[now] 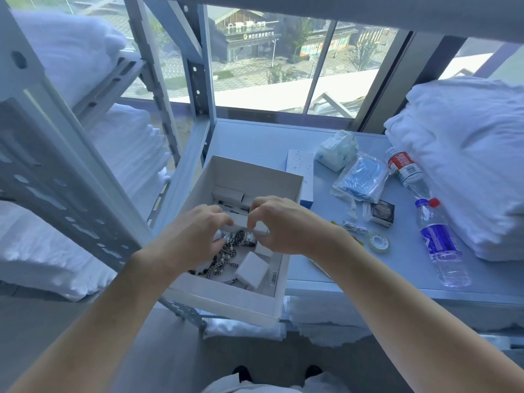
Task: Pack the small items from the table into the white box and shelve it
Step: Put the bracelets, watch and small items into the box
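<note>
Our hands: both reach into the white box (289, 191) from the near side — left hand (188, 236) and right hand (286, 226) almost meet over its middle.
Left fingers: curled down toward a wristwatch (243, 238); we cannot tell whether they grip it or only touch it.
Right fingers: bent, tips pinching a thin white strip-like piece (259, 230) just above the watch.
Box contents: beaded necklaces (224, 260), small white cartons (253, 268), a tray of small parts at the far end.
Box position: at the table's (397, 268) near-left corner, overhanging the edge.
Still out on the table: clear tape roll (377, 241), white cable (354, 228), dark small box (382, 212), bagged blue masks (361, 180), tissue pack (337, 151), two bottles (438, 241).
Step in hand: we judge it is settling the jewellery inside — packing is partly done.
Next move: free the right hand and reach right for the tape or cable; shelving comes after.
</note>
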`<state>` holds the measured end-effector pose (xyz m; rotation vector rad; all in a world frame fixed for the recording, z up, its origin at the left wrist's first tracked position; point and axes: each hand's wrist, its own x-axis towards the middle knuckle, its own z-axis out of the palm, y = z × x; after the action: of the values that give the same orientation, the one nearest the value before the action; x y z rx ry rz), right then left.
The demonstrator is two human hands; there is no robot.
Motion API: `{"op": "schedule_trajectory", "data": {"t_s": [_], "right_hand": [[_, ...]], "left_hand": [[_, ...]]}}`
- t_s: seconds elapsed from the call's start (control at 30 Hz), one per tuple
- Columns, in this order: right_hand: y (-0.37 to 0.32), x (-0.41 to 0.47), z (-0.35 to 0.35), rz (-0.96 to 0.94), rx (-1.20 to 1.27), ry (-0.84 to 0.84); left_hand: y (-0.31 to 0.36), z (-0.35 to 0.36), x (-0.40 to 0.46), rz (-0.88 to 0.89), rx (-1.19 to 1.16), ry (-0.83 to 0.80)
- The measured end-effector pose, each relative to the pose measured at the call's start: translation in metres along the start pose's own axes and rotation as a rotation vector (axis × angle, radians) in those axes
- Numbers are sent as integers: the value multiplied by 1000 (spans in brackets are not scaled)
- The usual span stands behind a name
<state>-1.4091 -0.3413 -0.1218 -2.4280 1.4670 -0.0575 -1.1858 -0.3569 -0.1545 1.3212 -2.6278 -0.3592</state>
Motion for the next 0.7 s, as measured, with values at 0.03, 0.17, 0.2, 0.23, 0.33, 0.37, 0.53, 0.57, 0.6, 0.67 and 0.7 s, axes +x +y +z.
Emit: {"op": "schedule_trajectory", "data": {"t_s": [0.03, 0.17, 0.2, 0.23, 0.33, 0.37, 0.53, 0.57, 0.6, 0.67, 0.7], "right_hand": [[3, -3, -2, -13, 7, 26], [16, -11, -6, -30, 34, 109], [19, -14, -7, -34, 48, 134], [23, -18, -9, -37, 58, 157], [36, -32, -11, -24, 82, 245], [41, -38, -11, -12, 94, 279], [71, -70, -8, 76, 156, 407], [79, -76, -9, 92, 176, 430], [88, -83, -9, 108, 189, 448], [110, -97, -11, 150, 197, 465], [122, -105, -11, 178, 199, 466]], "left_hand": [[3, -1, 3, 4, 4, 6], [14, -6, 14, 22, 10, 40], [17, -6, 16, 24, 14, 49], [20, -6, 19, 26, 19, 59], [34, -7, 28, 29, 18, 84], [40, -7, 32, 33, 14, 94], [78, -8, 62, 51, 16, 128], [88, -8, 69, 59, 13, 130], [98, -8, 76, 66, 11, 130], [118, -5, 91, 80, 10, 129], [128, -3, 97, 85, 7, 126]]}}
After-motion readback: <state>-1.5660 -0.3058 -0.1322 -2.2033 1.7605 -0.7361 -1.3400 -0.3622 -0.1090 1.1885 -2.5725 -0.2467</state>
